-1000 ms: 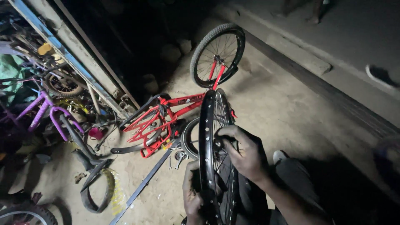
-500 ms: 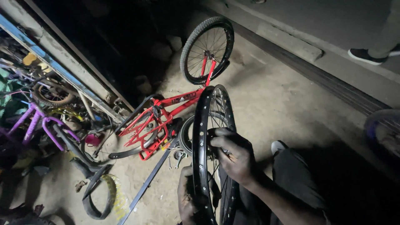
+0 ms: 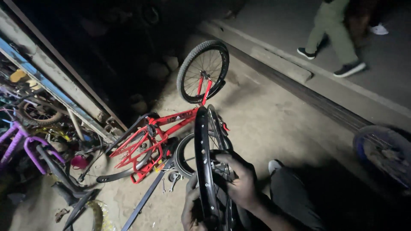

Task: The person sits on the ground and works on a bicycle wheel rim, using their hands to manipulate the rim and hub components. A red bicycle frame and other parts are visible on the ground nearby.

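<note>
A bare black bicycle rim (image 3: 202, 145) with spokes stands upright on edge in front of me. My right hand (image 3: 239, 182) reaches across its right side and grips at the hub and spokes. My left hand (image 3: 190, 209) holds the rim's lower left edge near the bottom of the view. Behind the rim a red bicycle frame (image 3: 147, 143) lies upside down on the dirt, its front wheel (image 3: 203, 70) with a tyre still in the fork.
A loose tyre (image 3: 182, 154) and small tools lie by the red frame. A purple bike frame (image 3: 25, 145) and a clutter of parts fill the left. A blue-rimmed wheel (image 3: 383, 154) sits at right. A person walks on the pavement (image 3: 342, 38) beyond a curb.
The view has shifted slightly. My right hand has slid lower along the rim toward the hub. A person walking has come into view at the top right.
</note>
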